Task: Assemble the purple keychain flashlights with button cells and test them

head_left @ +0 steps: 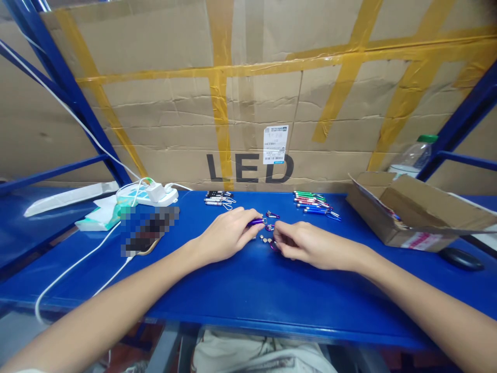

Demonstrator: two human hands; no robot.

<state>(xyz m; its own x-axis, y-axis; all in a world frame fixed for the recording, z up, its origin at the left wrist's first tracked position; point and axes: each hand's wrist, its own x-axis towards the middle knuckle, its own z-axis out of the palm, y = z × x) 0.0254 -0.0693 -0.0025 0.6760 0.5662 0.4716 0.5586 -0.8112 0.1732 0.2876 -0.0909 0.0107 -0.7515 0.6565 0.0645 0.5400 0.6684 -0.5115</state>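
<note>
One open cardboard box (pixel 378 223) is set on the desk (pixel 233 295), its contents (pixel 396 217) mostly hidden; a green-capped bottle (pixel 416 154) is partly covered behind it. Mid-desk, near button cells (pixel 265 240), a purple penlight (pixel 255 223) is gripped by the left hand (pixel 225 235), fingers (pixel 251 235) closed; whether anything is held by the curled right hand (pixel 310 246) cannot be told.

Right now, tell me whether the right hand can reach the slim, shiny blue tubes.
Probably yes: the blue tubes lie just beyond the right hand, with nothing visible between, though it may already hold something.
</note>
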